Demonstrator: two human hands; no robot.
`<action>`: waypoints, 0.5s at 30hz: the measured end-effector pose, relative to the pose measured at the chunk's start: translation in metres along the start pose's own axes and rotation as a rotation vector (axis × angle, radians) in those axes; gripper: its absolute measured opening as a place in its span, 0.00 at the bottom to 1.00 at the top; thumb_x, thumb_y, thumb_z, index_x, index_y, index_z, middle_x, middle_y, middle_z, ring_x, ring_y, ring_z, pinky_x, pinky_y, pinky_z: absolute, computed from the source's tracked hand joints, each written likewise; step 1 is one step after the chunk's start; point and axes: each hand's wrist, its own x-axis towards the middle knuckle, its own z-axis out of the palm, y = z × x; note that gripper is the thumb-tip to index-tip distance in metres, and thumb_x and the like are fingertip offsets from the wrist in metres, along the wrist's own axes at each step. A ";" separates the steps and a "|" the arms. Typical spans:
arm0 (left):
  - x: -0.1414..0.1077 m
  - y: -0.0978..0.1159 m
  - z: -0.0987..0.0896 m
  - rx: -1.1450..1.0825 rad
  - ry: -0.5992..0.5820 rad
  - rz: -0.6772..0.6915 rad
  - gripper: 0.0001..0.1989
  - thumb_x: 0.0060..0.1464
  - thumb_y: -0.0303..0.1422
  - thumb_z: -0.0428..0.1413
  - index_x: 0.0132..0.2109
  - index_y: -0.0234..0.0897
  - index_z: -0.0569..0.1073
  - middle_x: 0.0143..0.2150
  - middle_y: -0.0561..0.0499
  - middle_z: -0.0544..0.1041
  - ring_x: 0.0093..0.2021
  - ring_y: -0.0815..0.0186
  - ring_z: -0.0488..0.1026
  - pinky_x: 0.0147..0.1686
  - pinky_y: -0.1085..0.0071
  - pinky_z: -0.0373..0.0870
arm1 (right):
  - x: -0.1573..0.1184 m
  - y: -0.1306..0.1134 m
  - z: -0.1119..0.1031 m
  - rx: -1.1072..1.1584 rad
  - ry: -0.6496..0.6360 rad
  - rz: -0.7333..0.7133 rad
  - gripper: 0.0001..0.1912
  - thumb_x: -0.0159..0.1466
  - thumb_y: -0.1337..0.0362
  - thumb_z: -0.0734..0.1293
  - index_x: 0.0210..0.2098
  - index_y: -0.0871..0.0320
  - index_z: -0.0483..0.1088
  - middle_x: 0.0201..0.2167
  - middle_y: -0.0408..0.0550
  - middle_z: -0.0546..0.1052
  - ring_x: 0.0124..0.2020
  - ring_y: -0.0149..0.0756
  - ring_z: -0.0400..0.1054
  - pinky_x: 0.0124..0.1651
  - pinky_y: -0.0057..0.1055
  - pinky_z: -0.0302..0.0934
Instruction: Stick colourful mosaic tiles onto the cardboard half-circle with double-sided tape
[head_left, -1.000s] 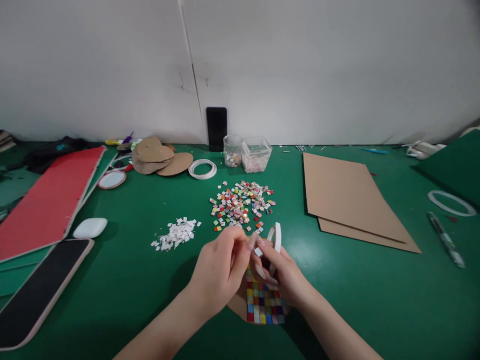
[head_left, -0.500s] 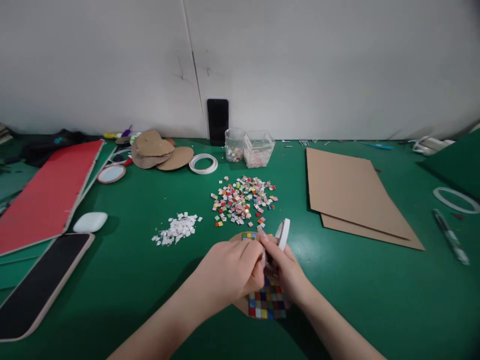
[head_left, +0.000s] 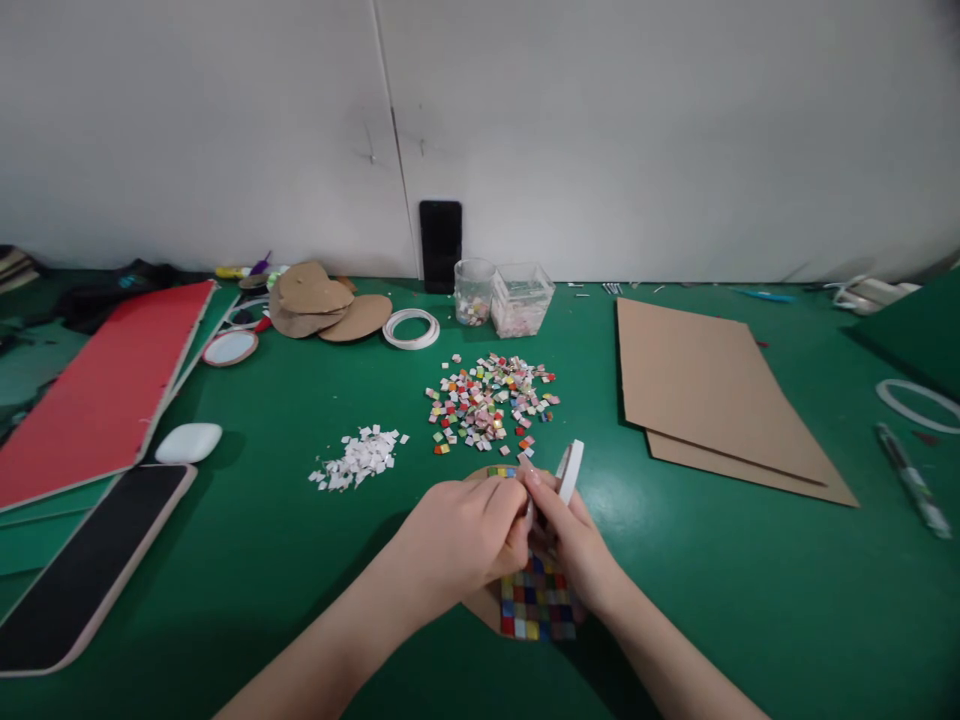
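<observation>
My right hand [head_left: 576,545] is closed around a roll of white tape [head_left: 571,472], which stands on edge above its fingers. My left hand [head_left: 469,530] is curled, its fingertips meeting the right thumb; what it pinches is hidden. Below both hands lies a piece of cardboard [head_left: 484,605] partly covered with rows of colourful mosaic tiles [head_left: 536,605]. Just beyond the hands is a pile of loose coloured tiles [head_left: 487,405]. A heap of small white paper squares [head_left: 360,458] sits to the left.
Cardboard sheets [head_left: 697,390] lie at right, near a pen [head_left: 911,480]. Clear containers [head_left: 523,300], another tape roll [head_left: 411,328] and cardboard cutouts [head_left: 311,300] stand at the back. A phone [head_left: 97,570], a white case [head_left: 189,443] and a red board [head_left: 105,370] occupy the left.
The view has shifted slightly, so the whole scene sits a little further right. Both hands keep nearly the same pose, the tape roll still in my right hand.
</observation>
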 end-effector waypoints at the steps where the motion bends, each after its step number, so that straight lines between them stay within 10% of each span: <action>1: 0.000 0.000 0.000 0.009 0.007 0.003 0.10 0.54 0.24 0.41 0.28 0.37 0.62 0.21 0.53 0.67 0.20 0.69 0.65 0.17 0.75 0.61 | 0.000 0.000 0.000 -0.009 -0.009 -0.015 0.23 0.49 0.43 0.68 0.23 0.57 0.63 0.16 0.37 0.56 0.19 0.25 0.48 0.20 0.23 0.44; 15: -0.001 0.003 0.006 0.101 0.048 -0.023 0.09 0.53 0.24 0.41 0.28 0.37 0.62 0.20 0.52 0.67 0.19 0.68 0.65 0.16 0.74 0.61 | 0.000 0.000 0.002 -0.208 -0.045 -0.213 0.22 0.60 0.46 0.60 0.20 0.57 0.57 0.20 0.39 0.56 0.24 0.29 0.50 0.29 0.26 0.51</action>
